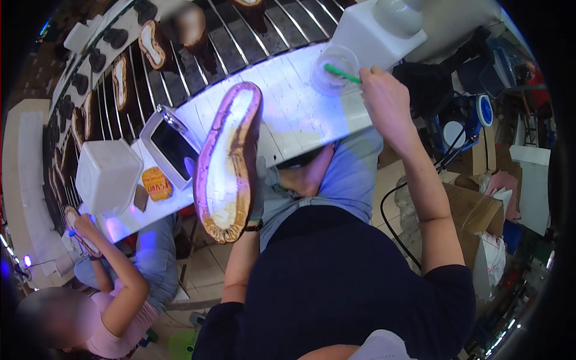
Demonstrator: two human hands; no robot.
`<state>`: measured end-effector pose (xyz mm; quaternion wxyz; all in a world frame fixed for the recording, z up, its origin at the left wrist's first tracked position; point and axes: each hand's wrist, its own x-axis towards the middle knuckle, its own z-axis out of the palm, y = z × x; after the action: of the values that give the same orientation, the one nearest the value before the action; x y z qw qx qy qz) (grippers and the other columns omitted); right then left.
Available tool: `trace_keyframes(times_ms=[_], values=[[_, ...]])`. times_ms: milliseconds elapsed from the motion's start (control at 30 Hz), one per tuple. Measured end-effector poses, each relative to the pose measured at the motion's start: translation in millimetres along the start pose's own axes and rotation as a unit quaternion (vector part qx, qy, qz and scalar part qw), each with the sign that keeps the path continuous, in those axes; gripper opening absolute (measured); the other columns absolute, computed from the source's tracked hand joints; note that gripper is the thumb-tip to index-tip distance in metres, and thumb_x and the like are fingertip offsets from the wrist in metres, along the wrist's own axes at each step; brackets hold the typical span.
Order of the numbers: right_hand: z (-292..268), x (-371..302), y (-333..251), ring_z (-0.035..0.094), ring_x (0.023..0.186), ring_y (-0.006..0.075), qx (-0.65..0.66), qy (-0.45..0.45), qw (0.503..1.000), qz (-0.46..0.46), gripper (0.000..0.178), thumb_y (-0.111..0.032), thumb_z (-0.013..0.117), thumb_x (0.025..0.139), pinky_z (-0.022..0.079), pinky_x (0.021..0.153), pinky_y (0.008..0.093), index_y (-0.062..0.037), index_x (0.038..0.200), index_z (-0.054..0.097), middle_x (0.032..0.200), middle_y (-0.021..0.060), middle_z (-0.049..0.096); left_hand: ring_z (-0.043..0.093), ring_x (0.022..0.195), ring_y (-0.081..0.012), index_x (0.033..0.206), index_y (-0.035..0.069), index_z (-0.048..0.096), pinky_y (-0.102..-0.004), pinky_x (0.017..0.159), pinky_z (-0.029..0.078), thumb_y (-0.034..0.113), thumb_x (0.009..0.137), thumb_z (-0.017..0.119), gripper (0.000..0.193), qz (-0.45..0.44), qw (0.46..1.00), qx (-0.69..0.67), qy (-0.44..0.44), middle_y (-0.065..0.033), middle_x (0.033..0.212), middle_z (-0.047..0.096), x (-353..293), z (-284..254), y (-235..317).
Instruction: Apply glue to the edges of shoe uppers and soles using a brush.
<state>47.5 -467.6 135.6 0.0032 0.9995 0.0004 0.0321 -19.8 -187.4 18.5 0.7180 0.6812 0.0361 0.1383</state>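
My left hand (258, 195), in a grey glove and mostly hidden behind it, holds up a shoe upper on its last (223, 162). Its underside faces me: a long white insole, with the gathered brown edge of the upper folded in around it. Purple light tints one side of the shoe. Over the right end of the bench, my bare right hand (384, 99) is closed on the green handle of a brush (343, 74). The handle's far end dips into a clear plastic cup (318, 84); the brush tip cannot be made out.
The white bench (288, 129) borders a rack of metal bars (225, 33) carrying more lasted shoes (153, 45). A white jug (375, 36) stands behind the cup. Left lie a rectangular container (169, 147) and a white box (108, 177). A co-worker (126, 282) handles another shoe. Cardboard boxes (474, 210) stand right.
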Motion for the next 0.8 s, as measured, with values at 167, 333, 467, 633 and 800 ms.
trace_keyframes(times_ms=[167, 333, 467, 633, 800], values=[[19, 1, -2, 0.063, 0.08, 0.0311, -0.057, 0.039, 0.998, 0.008, 0.009, -0.008, 0.061, 0.082, 0.051, 0.065, 0.0411, -0.0015, 0.087, 0.056, 0.083, 0.0128, 0.059, 0.047, 0.116, -0.0212, 0.132, -0.001, 0.044, -0.0369, 0.102, 0.037, 0.013, 0.088, 0.066, 0.051, 0.061, 0.993, 0.1, 0.028, -0.0112, 0.133, 0.048, -3, 22, 26], [29, -14, 13, 0.063, 0.074, 0.0253, 0.094, 0.074, 0.993, 0.019, 0.012, -0.008, 0.061, 0.084, 0.048, 0.06, 0.0358, 0.0014, 0.091, 0.059, 0.081, 0.0133, 0.061, 0.049, 0.113, -0.0207, 0.131, -0.001, 0.044, -0.0355, 0.098, 0.04, 0.012, 0.087, 0.066, 0.051, 0.073, 0.99, 0.114, 0.041, -0.0118, 0.13, 0.049, -11, 20, 19], [67, -29, 23, 0.061, 0.067, 0.0248, 0.362, 0.137, 0.918, 0.08, 0.017, -0.006, 0.062, 0.084, 0.047, 0.064, 0.0323, -0.001, 0.1, 0.065, 0.079, 0.0138, 0.066, 0.05, 0.115, -0.0223, 0.136, 0.0, 0.04, -0.0356, 0.098, 0.041, 0.016, 0.09, 0.062, 0.053, 0.0, 0.998, 0.064, -0.002, -0.0135, 0.131, 0.048, -12, 23, 16], [76, -22, 14, 0.051, 0.065, 0.0065, 0.643, 0.037, 0.749, 0.156, 0.019, -0.008, 0.061, 0.091, 0.039, 0.057, 0.0188, 0.0006, 0.107, 0.06, 0.084, 0.0041, 0.063, 0.049, 0.117, -0.0238, 0.137, 0.002, 0.039, -0.0361, 0.102, 0.039, 0.025, 0.091, 0.06, 0.056, -0.212, 0.967, -0.139, -0.03, -0.0145, 0.131, 0.049, -15, 34, 14], [38, -7, -3, 0.052, 0.068, 0.0072, 0.719, -0.048, 0.681, 0.132, 0.019, -0.011, 0.057, 0.093, 0.038, 0.057, 0.0194, 0.001, 0.107, 0.062, 0.09, 0.0054, 0.064, 0.048, 0.119, -0.0253, 0.138, 0.004, 0.038, -0.0366, 0.105, 0.037, 0.035, 0.092, 0.058, 0.06, -0.395, 0.853, -0.336, -0.052, -0.0155, 0.13, 0.049, -19, 52, 6]])
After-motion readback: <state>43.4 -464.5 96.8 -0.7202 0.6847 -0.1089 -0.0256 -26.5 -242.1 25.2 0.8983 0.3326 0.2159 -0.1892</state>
